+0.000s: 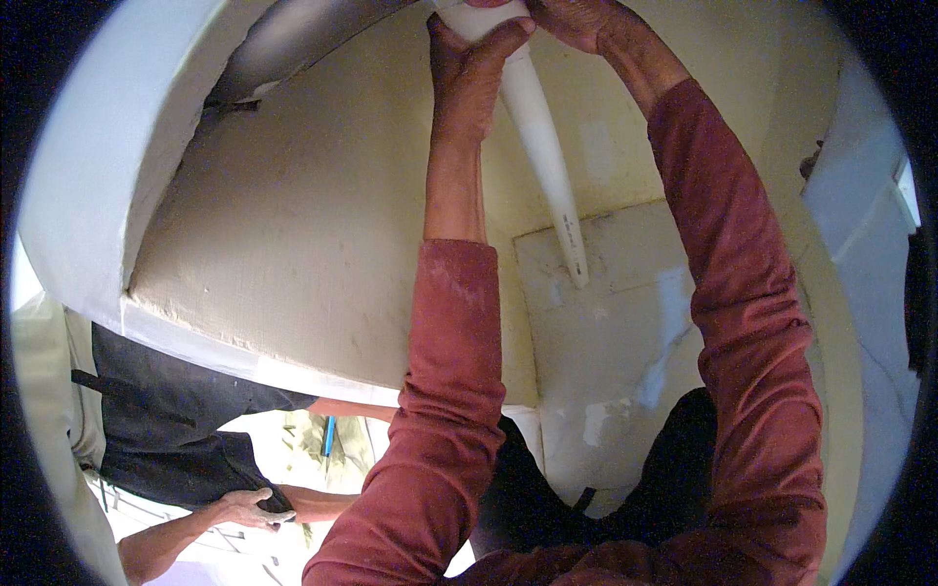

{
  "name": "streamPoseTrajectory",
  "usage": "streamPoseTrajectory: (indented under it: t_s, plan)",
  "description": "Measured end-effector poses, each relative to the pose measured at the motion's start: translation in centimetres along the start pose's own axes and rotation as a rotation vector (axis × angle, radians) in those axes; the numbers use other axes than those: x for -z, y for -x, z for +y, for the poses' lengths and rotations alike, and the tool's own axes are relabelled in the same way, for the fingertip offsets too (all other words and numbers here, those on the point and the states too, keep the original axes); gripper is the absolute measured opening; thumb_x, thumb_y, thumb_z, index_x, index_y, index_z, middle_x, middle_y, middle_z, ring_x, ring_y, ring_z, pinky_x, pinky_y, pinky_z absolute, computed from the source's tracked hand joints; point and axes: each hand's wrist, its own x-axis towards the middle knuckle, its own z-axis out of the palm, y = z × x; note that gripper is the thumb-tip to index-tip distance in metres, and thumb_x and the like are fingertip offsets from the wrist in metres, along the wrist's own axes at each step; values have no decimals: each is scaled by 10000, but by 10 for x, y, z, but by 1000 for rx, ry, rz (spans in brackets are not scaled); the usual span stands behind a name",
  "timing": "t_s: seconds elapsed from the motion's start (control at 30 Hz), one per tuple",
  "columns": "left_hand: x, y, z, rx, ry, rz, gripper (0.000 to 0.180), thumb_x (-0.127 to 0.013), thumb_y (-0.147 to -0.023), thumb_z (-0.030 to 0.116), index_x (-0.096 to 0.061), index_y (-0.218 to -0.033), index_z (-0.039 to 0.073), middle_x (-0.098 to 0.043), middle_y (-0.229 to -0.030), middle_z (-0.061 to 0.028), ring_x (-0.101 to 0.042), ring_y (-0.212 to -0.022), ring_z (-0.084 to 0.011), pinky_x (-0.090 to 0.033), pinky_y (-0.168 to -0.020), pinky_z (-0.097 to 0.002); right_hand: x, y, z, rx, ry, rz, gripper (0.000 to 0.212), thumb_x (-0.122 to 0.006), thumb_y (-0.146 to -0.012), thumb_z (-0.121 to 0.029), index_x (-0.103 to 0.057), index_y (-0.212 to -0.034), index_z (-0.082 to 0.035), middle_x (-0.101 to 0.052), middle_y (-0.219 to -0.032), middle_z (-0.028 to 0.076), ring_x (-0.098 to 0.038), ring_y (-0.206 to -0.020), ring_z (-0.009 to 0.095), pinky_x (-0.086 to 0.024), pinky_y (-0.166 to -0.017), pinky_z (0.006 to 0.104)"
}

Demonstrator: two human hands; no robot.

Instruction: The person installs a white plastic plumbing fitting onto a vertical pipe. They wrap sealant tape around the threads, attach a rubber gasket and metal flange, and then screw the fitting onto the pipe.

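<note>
A long white plastic pipe (540, 137) runs from the top edge down to the tiled surface in the corner, slightly slanted. Around its wider upper part, which looks like a white fitting (476, 21), my left hand (467, 73) is closed, thumb on the right side. My right hand (576, 21) is at the same fitting from the right, fingers bent against it and partly cut off by the top edge. What lies above the fitting is out of view.
Cream walls (322, 225) close in around the pipe. A thick grey pipe (293, 44) passes at the upper left. Beyond the opening's white edge, another person in dark shorts (186, 420) stands at lower left, a hand (244, 508) showing. My dark-clothed knees (674, 459) are below.
</note>
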Motion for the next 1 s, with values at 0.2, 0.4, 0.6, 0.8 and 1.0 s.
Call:
streamPoseTrajectory:
  t_s: [0.2, 0.4, 0.6, 0.8, 1.0]
  plan:
    - [1, -5, -35, -123, -63, 238, 516, -692, -898, 129, -500, -1364, 19, -590, -1335, -131, -538, -1258, -263, -398, -1101, -393, -74, 31, -19, -4, 592, 538, 1107, -816, -810, -488, -262, -1499, 179, -309, -1557, 377, -378, -1435, 459, -325, -1201, 441]
    - [17, -2, -32, -79, -92, 61, 494, -682, -936, 184, -493, -1362, 18, -592, -1290, -103, -545, -1176, -206, -446, -1021, -369, -98, 20, -26, -225, 767, 618, 1140, -779, -794, -594, -325, -1442, 227, -348, -1523, 403, -370, -1420, 503, -356, -1165, 473]
    - [12, 4, -22, -132, 36, -10, 430, -683, -951, 207, -546, -1316, 25, -603, -1283, -81, -550, -1159, -176, -452, -1002, -346, -80, -8, 41, 167, 1201, 932, 1062, -724, -808, -585, -374, -1390, 231, -475, -1387, 384, -462, -1332, 517, -428, -1097, 485]
    - [-19, 5, 4, -123, -147, 250, 561, -700, -902, 200, -489, -1391, 22, -587, -1332, -96, -540, -1224, -226, -416, -1057, -377, -91, 9, -2, -37, 765, 754, 1041, -765, -745, -512, -376, -1386, 210, -457, -1411, 379, -476, -1331, 509, -429, -1103, 467]
    - [3, 7, 1, -46, 75, 60, 838, -745, -879, 235, -276, -1538, 13, -390, -1531, -198, -385, -1422, -318, -325, -1169, -439, -71, 5, 4, 181, 608, 698, 1046, -821, -686, -463, -396, -1378, 196, -506, -1380, 359, -524, -1303, 433, -418, -1105, 422]
